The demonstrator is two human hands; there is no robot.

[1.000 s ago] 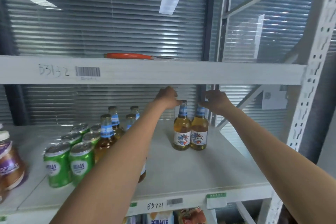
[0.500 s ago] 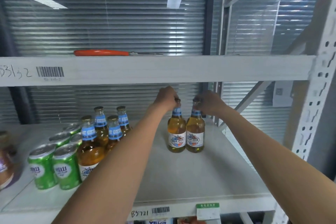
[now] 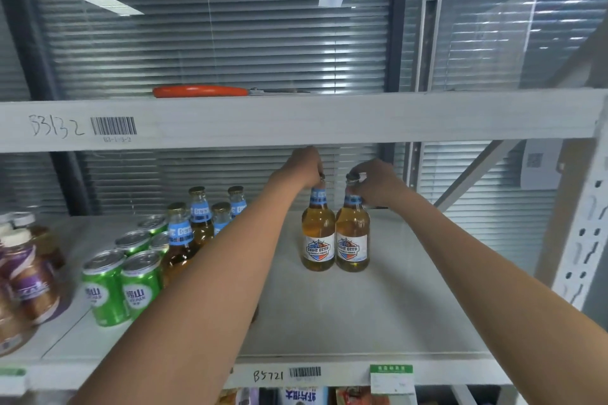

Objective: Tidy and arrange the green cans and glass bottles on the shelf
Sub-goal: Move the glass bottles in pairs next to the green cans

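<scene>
Two amber glass bottles stand side by side, touching, at the middle of the white shelf (image 3: 378, 316). My left hand (image 3: 304, 166) grips the cap of the left bottle (image 3: 317, 240). My right hand (image 3: 373, 182) holds the neck of the right bottle (image 3: 352, 242). A cluster of several more glass bottles (image 3: 197, 217) with blue neck labels stands further left, partly behind my left forearm. Several green cans (image 3: 121, 286) sit in rows in front of and beside that cluster.
Brown bottles with purple labels (image 3: 29, 276) stand at the far left. An orange-handled tool (image 3: 200, 91) lies on the upper shelf, whose beam (image 3: 296, 122) hangs just above my hands. A white upright post (image 3: 585, 240) bounds the right side. Packaged goods show below.
Both hands stay on the tops of the two bottles. The pair has shifted slightly, and my head has turned a little so the view moved rightward across the frames.
</scene>
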